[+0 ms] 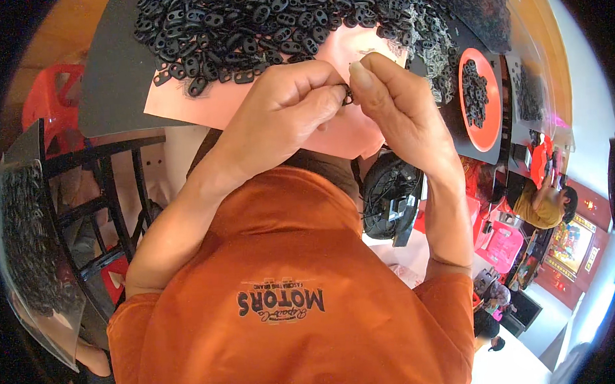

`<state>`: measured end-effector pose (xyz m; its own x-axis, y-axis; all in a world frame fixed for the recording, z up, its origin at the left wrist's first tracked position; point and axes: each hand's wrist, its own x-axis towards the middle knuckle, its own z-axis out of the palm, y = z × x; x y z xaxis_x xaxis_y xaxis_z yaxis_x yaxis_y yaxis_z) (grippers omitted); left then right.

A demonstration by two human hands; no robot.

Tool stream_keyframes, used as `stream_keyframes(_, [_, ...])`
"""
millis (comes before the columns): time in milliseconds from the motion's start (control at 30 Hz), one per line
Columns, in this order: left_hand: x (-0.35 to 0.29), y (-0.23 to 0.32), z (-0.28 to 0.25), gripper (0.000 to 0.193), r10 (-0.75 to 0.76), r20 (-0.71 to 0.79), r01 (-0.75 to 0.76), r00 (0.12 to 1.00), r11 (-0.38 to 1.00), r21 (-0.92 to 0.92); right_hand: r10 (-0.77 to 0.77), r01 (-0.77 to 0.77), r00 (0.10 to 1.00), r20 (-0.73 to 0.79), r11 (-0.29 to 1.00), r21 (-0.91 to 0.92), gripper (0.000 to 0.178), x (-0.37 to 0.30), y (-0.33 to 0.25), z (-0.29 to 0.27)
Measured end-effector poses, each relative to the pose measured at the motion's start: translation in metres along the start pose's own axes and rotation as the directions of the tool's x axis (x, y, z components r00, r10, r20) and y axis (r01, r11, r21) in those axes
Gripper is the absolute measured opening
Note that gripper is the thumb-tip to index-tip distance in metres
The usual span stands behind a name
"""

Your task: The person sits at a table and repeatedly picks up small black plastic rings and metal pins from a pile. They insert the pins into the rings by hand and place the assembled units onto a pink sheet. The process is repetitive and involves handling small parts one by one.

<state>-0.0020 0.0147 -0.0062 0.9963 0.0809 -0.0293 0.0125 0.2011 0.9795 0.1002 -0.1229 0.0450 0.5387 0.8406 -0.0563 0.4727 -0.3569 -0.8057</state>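
Just a black piece [347, 94] between fingers [330, 96] near glossy two-holed ovals [281, 27]

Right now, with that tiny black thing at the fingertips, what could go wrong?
A small black piece sits at the fingertips of the left hand and right hand, so it might slip out. Dropped into the black pile, it could get lost among similar pieces. A wide swing might bump the orange plate on the right.

Small black oval two-holed pieces [248, 31] lie heaped on the far part of a flat pink sheet [206, 104]. Right of them, an oval orange tray [483, 140] holds more; left is a red plastic seat [47, 99].
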Motion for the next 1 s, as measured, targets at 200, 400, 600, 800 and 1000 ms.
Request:
stream_keyframes(200, [0.001,0.000,0.003,0.018,0.042,-0.028,-0.042,0.999,0.999,-0.020,-0.009,0.009,1.000,-0.012,1.000,0.026,0.028,0.000,0.003,-0.001])
stream_keyframes(400, [0.000,0.006,0.002,0.018,0.048,-0.002,-0.048,0.999,0.999,-0.021,0.061,-0.056,0.997,-0.043,0.993,0.100,0.035,0.002,0.010,-0.004])
stream_keyframes(600, [0.001,0.007,0.004,0.018,0.027,-0.022,-0.028,0.999,0.999,-0.036,0.055,-0.056,0.998,0.009,0.984,0.171,0.033,0.001,0.010,-0.007])
stream_keyframes(800, [0.000,0.007,0.003,0.018,0.008,-0.021,-0.009,1.000,0.999,-0.034,0.056,-0.053,0.998,0.000,0.932,0.360,0.029,-0.001,0.010,-0.012])
stream_keyframes(1000, [0.000,0.005,0.004,0.018,0.047,-0.041,-0.048,0.998,0.998,-0.032,0.073,-0.056,0.996,-0.053,0.961,0.270,0.029,0.000,0.009,-0.011])
